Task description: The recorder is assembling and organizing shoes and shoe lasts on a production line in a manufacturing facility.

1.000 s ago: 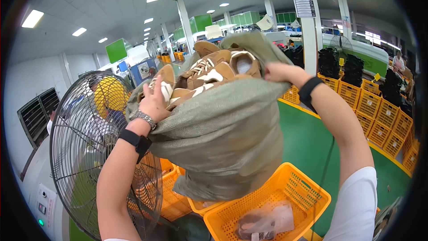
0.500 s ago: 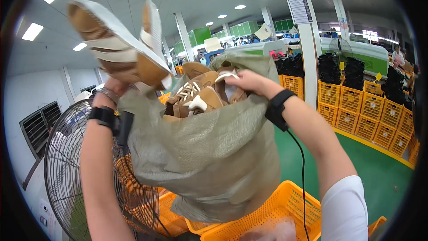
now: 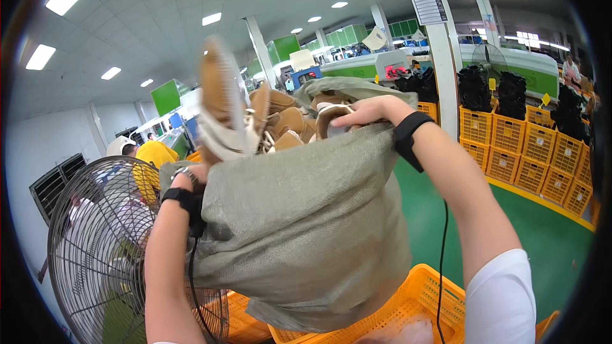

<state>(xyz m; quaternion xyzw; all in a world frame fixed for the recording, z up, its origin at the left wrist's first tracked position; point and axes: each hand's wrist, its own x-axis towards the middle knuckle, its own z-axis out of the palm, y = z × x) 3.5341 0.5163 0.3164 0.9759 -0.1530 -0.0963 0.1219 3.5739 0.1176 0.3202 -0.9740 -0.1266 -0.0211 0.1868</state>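
A large grey-green woven sack stands in front of me, filled to its mouth with brown and tan shoes. At its left rim my left hand, partly hidden by the sack, holds a brown-and-white pair of sneakers upright. They are blurred by motion, soles turned up and outward. On the right side of the mouth my right hand has its fingers curled into the pale collar of a shoe. That forearm lies over the sack's rim.
Yellow plastic crates sit below the sack, one with clear plastic inside. A big wire-caged fan stands close on the left, with a person in yellow beyond it. Stacked crates of black items line the right. A cable hangs from my right wrist.
My left hand has brought the sneakers down and rightward, from high at the left to the sack's mouth. My right hand stays at the shoe collar.
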